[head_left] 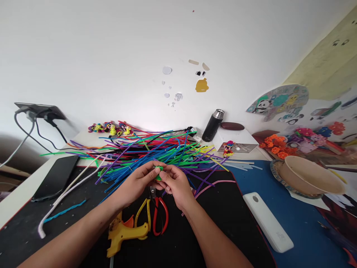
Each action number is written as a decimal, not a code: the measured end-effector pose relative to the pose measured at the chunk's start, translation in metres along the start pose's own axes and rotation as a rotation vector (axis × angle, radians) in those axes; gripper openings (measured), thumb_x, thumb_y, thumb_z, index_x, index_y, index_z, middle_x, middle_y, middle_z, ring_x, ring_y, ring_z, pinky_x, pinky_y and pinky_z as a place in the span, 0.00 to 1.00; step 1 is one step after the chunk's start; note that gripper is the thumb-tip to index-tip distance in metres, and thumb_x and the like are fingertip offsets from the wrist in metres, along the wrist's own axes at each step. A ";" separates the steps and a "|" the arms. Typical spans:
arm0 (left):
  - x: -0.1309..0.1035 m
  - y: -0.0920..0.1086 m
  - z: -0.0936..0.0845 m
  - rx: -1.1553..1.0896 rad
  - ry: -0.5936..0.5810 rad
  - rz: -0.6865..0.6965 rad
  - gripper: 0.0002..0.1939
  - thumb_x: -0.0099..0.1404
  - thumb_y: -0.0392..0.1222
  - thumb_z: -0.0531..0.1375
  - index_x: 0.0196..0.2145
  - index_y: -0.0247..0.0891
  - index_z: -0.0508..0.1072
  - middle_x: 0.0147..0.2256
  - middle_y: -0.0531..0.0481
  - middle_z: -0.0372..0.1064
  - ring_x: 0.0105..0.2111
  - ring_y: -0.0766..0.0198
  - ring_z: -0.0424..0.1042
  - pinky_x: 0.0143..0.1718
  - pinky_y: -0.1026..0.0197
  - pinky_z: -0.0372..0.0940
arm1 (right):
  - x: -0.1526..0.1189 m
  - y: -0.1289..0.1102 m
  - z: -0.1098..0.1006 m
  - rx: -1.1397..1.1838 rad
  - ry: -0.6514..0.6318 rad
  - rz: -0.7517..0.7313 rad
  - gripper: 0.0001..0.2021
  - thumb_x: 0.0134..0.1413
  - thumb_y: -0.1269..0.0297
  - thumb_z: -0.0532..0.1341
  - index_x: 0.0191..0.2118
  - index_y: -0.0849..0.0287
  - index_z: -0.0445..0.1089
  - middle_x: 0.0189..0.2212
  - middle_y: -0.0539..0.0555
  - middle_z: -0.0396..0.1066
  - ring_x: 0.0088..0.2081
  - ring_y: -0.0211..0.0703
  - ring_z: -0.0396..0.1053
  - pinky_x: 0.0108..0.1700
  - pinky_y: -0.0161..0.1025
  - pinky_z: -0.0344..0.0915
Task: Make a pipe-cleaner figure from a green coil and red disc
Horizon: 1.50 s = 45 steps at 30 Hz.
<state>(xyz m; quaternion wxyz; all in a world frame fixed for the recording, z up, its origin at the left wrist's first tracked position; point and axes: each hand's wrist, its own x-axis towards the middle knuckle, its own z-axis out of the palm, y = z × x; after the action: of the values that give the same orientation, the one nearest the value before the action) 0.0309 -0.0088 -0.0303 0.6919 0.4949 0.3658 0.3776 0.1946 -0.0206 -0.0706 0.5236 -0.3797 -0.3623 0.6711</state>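
Observation:
Both of my hands meet in front of the pile of pipe cleaners (156,152). Between the fingertips is a small green coiled pipe-cleaner piece (158,174), partly covered by the thumbs. My left hand (142,181) pinches it from the left, its fingers curled. From the other side, my right hand (177,183) grips it with thumb and fingers closed. Just below the hands, cutters with one yellow and one red handle (161,221) lie on the black mat (217,219). A yellow glue gun (125,233) lies beside them, near my left forearm.
A phone (57,176), white pipe cleaners (65,191) and a twisted blue one (65,211) lie left. Rightward are a black flask (213,125), a small figure (228,149), a white power bank (267,221) and a bowl (312,175). Several figures (111,128) stand along the wall.

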 end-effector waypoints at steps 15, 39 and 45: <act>0.007 -0.014 0.001 -0.027 0.063 0.036 0.28 0.63 0.63 0.74 0.47 0.37 0.80 0.41 0.43 0.84 0.30 0.56 0.84 0.37 0.56 0.79 | 0.003 0.009 -0.003 -0.054 0.029 -0.018 0.25 0.50 0.43 0.77 0.37 0.58 0.72 0.17 0.40 0.61 0.17 0.30 0.53 0.20 0.32 0.43; 0.007 -0.008 -0.004 0.119 0.005 0.008 0.34 0.68 0.69 0.66 0.57 0.37 0.81 0.37 0.42 0.85 0.33 0.51 0.84 0.40 0.52 0.79 | 0.005 0.009 -0.004 -0.067 0.035 0.020 0.27 0.50 0.38 0.76 0.40 0.59 0.78 0.21 0.44 0.66 0.18 0.31 0.54 0.19 0.31 0.45; 0.004 -0.009 -0.002 0.075 0.006 -0.002 0.30 0.69 0.65 0.68 0.56 0.39 0.83 0.37 0.42 0.85 0.34 0.48 0.84 0.40 0.50 0.79 | 0.004 0.008 -0.004 -0.060 0.065 0.044 0.26 0.47 0.39 0.78 0.36 0.59 0.76 0.20 0.44 0.65 0.18 0.31 0.54 0.19 0.32 0.45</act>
<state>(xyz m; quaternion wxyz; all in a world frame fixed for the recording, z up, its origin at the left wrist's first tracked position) 0.0321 -0.0063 -0.0405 0.6722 0.5189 0.3820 0.3645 0.1938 -0.0178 -0.0794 0.5087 -0.4245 -0.3565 0.6587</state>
